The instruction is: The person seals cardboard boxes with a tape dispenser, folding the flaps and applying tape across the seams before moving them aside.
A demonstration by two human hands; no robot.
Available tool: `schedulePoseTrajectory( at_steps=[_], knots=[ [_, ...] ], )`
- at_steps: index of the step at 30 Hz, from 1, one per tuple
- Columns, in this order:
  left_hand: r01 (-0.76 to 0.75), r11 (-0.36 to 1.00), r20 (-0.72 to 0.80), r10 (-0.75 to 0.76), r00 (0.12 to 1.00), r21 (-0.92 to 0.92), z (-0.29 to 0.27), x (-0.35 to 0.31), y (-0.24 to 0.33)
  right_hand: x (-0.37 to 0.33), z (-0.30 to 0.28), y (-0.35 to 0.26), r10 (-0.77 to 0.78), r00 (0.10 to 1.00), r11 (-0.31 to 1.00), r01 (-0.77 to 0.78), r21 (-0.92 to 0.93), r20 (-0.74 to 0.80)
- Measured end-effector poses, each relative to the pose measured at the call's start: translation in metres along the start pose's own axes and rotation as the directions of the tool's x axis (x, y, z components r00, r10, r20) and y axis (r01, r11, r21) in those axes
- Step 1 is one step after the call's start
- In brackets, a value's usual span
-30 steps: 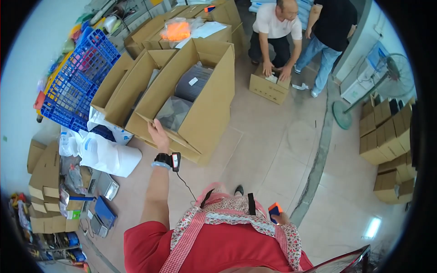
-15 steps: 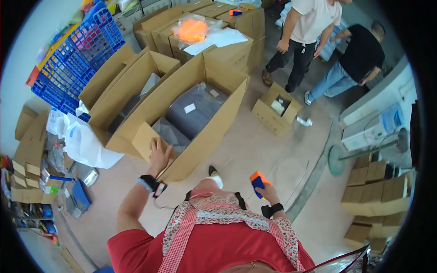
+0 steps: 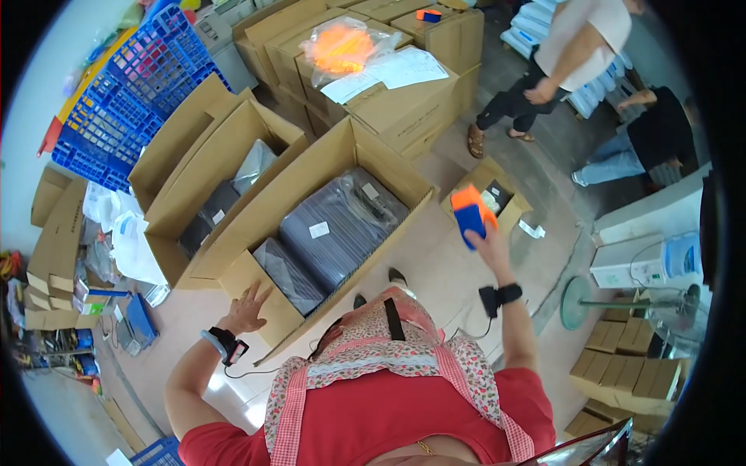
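My left hand (image 3: 246, 308) rests with fingers spread on the near flap of a large open cardboard box (image 3: 256, 225). The box holds dark grey bagged packs (image 3: 342, 225) with small white labels. My right hand (image 3: 489, 245) is raised to the right of the box and grips a blue and orange handheld device (image 3: 470, 215). Both wrists wear black straps with small units and thin cables. I wear a red shirt and a patterned apron.
A second open box (image 3: 214, 171) stands to the left, blue crates (image 3: 132, 101) behind it. Closed cartons with papers and an orange bagged item (image 3: 342, 48) sit at the back. Two people (image 3: 575, 62) work beyond a small open box (image 3: 497, 198). A fan (image 3: 622, 303) stands at the right.
The view has swung closer over the large box. My right hand has risen higher with the blue and orange device. My left hand stays on the box flap.
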State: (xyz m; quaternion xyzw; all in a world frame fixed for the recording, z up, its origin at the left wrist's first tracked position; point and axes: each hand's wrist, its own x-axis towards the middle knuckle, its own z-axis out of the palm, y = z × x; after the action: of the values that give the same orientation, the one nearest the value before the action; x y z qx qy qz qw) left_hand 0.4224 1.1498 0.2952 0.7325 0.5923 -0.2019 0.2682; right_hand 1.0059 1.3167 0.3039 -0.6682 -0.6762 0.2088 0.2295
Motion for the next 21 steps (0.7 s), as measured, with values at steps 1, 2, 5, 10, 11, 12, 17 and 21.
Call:
schedulePoseTrajectory(
  at_steps=[1,2,5,10,11,12,17,21],
  knots=[
    [0.013,0.999,-0.006,-0.013,1.000,-0.030,-0.002,0.000,0.001,0.036,-0.011,-0.017,-0.063,0.997,0.998,0.064,-0.010,0.035],
    [0.032,0.999,-0.007,-0.032,0.999,-0.038,-0.007,0.000,0.000,0.070,-0.015,-0.034,-0.128,0.989,0.991,0.130,-0.018,0.070],
    [0.118,0.986,0.063,-0.111,0.992,-0.114,-0.017,0.000,0.009,0.152,-0.001,-0.066,-0.436,0.892,0.889,0.447,-0.098,0.120],
    [0.255,0.937,0.097,-0.238,0.966,-0.237,-0.022,0.006,0.013,0.221,0.036,-0.136,-0.793,0.461,0.551,0.821,0.147,0.397],
    [0.278,0.925,0.089,-0.263,0.961,-0.260,-0.022,0.011,0.010,0.227,0.043,-0.148,-0.864,0.251,0.386,0.887,0.255,0.436],
    [0.300,0.911,0.093,-0.286,0.954,-0.284,-0.018,0.009,0.016,0.227,0.046,-0.164,-0.864,0.237,0.384,0.881,0.276,0.444],
    [0.358,0.856,0.031,-0.374,0.927,-0.373,-0.020,0.012,0.035,0.214,0.137,-0.168,-0.899,-0.158,0.126,0.800,0.586,0.409],
    [0.378,0.805,-0.072,-0.457,0.887,-0.458,-0.017,0.012,0.048,0.188,0.190,-0.175,-0.792,-0.319,0.084,0.787,0.611,0.520]
  ],
)
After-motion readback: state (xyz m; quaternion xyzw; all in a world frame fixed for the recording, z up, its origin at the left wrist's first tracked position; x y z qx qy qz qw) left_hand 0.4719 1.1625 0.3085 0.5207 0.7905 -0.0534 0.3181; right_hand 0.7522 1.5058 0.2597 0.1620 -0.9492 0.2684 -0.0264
